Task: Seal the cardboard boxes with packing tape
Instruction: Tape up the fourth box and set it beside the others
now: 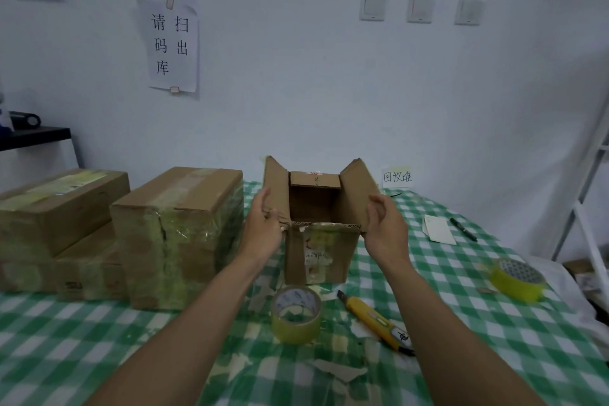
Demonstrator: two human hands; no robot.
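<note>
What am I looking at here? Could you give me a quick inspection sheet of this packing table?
Surface: table under a green checked cloth.
Job's things: open box, flaps up; sealed boxes on the left; tape roll in front, second tape roll on the right.
Clutter: utility knife, tape scraps, marker, paper cards.
Grippers: left hand and right hand at the side flaps.
Cables: nothing seen.
Surroundings: wall signs, three switches.

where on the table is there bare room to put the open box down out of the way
Free: checked cloth between knife, paper slip and right tape roll; also the near-left corner before the sealed boxes. Crowded: around the near roll, littered with tape scraps.
</note>
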